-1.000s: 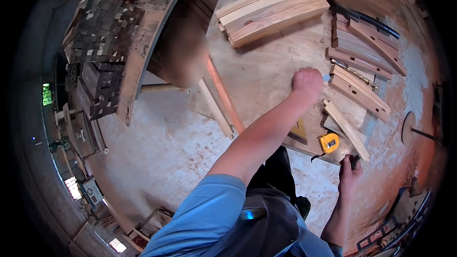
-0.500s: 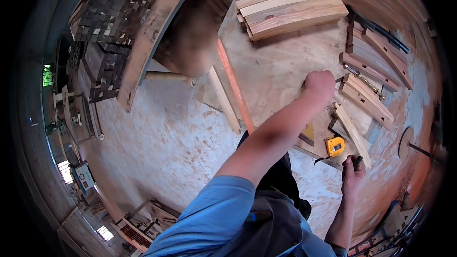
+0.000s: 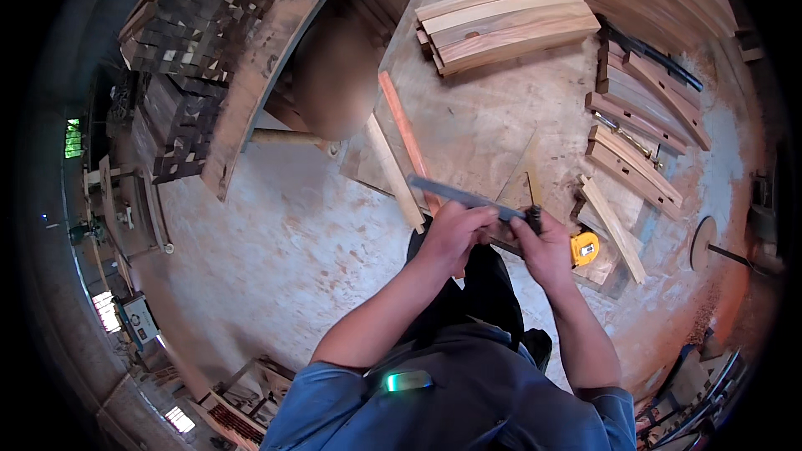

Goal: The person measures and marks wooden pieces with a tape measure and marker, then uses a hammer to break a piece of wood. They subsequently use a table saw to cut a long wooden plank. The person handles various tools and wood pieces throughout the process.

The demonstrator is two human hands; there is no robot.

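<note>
My left hand [image 3: 455,238] is closed around a long grey flat bar [image 3: 455,192], which slants up to the left over the edge of the wooden tabletop. Close beside it, my right hand [image 3: 547,252] is closed with a short dark pen-like stick [image 3: 534,215] standing up at its thumb. The right thumb reaches the bar's near end; whether it grips the bar as well I cannot tell. A thin yellowish triangle [image 3: 535,188] lies on the board just beyond my hands. Right of my right hand sits a yellow tape measure [image 3: 585,248].
A pale wooden strip [image 3: 614,230] and several mortised wood pieces [image 3: 635,169] lie to the right, with a metal bar clamp [image 3: 626,140] among them. Stacked curved boards [image 3: 510,25] rest at the back. Two narrow strips, one reddish [image 3: 405,138], lie left; dark wood blocks [image 3: 188,25] are piled beyond.
My left hand has come back from the far right wood pieces and now holds the grey bar before me. My right hand has moved left to meet it, with the dark stick still in it.
</note>
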